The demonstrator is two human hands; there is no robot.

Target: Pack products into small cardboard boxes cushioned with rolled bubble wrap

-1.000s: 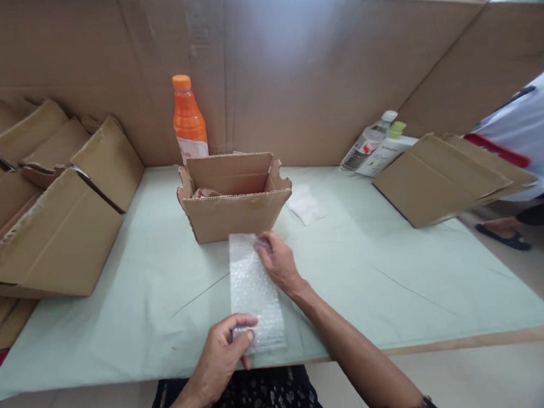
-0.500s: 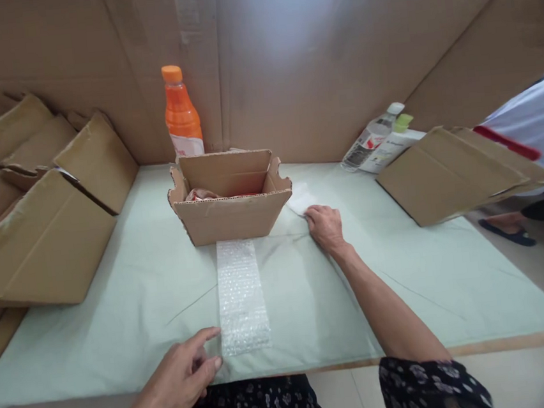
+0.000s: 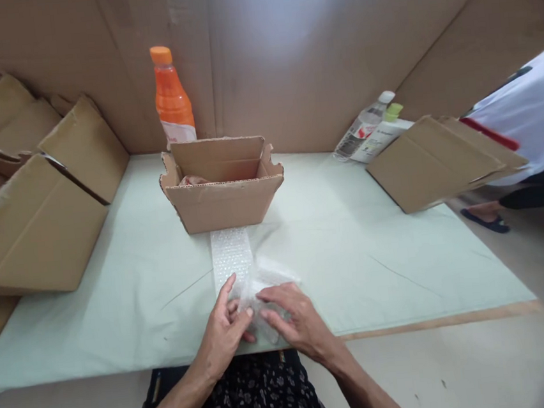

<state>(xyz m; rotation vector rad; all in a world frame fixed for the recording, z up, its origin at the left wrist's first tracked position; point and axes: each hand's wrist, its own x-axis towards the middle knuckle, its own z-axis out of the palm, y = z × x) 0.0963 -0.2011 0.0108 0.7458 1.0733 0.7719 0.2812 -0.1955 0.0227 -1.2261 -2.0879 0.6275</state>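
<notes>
At the table's front edge, a thin translucent white plastic bag point(image 3: 271, 273), crumpled, lies between my two hands. My left hand point(image 3: 225, 321) is closed with its thumb pressed on the bag's left side and its index finger stretched forward. From the right, my right hand point(image 3: 295, 314) has its thumb and fingers curled on the bag. Under the bag runs a strip of bubble wrap point(image 3: 231, 253), its near part covered by the bag and my left hand. Just beyond the strip stands an open cardboard box point(image 3: 224, 205) with something reddish inside, mostly hidden.
Behind the box stands an orange bottle point(image 3: 173, 101). Large cardboard boxes point(image 3: 38, 226) crowd the left. A clear bottle point(image 3: 363, 128) and a white pack with a green cap point(image 3: 381, 139) lean near another cardboard box point(image 3: 434, 163). A person point(image 3: 524, 122) stands beyond the right edge.
My right hand has brought the white plastic bag from beside the box to the front edge. My left hand has moved right to meet it over the bubble wrap.
</notes>
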